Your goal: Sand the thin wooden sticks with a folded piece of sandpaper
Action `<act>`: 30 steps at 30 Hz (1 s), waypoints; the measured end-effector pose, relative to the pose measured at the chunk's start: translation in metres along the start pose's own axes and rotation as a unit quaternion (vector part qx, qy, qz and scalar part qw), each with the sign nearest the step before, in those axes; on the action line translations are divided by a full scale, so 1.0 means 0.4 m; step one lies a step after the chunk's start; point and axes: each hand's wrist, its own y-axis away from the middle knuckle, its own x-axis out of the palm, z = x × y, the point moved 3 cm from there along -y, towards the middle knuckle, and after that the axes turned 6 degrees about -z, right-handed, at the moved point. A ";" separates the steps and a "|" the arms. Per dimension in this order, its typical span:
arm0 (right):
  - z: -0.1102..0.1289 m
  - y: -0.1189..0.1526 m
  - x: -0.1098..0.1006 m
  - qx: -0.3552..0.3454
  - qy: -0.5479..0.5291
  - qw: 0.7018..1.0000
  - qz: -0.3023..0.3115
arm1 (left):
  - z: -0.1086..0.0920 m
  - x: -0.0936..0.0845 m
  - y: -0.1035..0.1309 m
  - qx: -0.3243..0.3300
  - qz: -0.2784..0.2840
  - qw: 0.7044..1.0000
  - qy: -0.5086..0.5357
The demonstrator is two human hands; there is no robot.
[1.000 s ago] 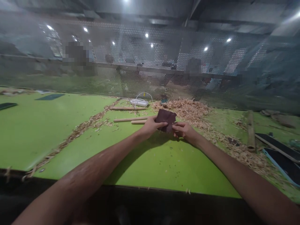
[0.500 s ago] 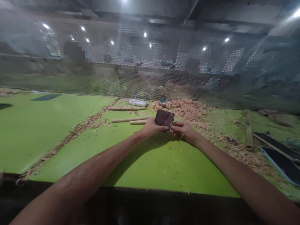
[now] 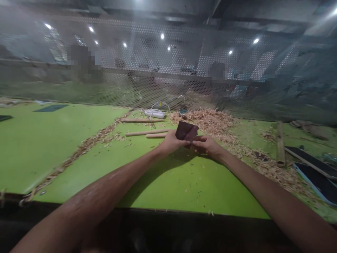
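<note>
A creased, dark maroon piece of sandpaper [image 3: 185, 130] with a ragged right edge is held up just above the green table [image 3: 181, 189]. My left hand [image 3: 172, 142] pinches it from the left, thumb along its lower edge. At its lower right corner, my right hand [image 3: 206, 144] has thumb and forefinger closed together; the other fingers curl underneath. The fingertips of both hands almost meet. Behind my left hand lie two smooth wooden sticks, a longer one [image 3: 146, 133] and a shorter one [image 3: 156, 136], their right ends hidden by the hand.
Wood shavings [image 3: 210, 120] are heaped at the back and trail right. More shavings fill the table seam [image 3: 86, 144]. A white power strip [image 3: 154, 113] with a cable sits near the mesh screen [image 3: 163, 84]. At right are a bamboo tube [image 3: 280, 144] and two phones, one blue-edged [image 3: 316, 182].
My right fingertips have closed in on the sandpaper's lower corner; a pale bit seen between them before no longer shows. The sandpaper has shifted slightly up and right.
</note>
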 end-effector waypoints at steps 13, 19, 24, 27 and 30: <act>-0.008 -0.001 -0.003 0.006 -0.007 1.000 0.010 | -0.009 0.000 0.005 0.036 0.016 0.998 -0.048; 0.001 0.006 0.010 0.010 -0.006 1.000 0.004 | -0.006 0.000 0.004 0.052 0.020 0.998 -0.035; -0.001 0.009 0.017 -0.004 0.005 1.000 0.003 | -0.016 0.001 0.009 0.073 0.027 0.996 -0.034; -0.005 0.007 0.017 -0.009 0.007 1.000 -0.006 | -0.017 0.001 0.009 0.067 0.015 0.997 -0.031; -0.008 0.007 0.018 -0.003 0.000 1.000 -0.014 | -0.015 0.001 0.009 0.068 0.005 0.997 -0.034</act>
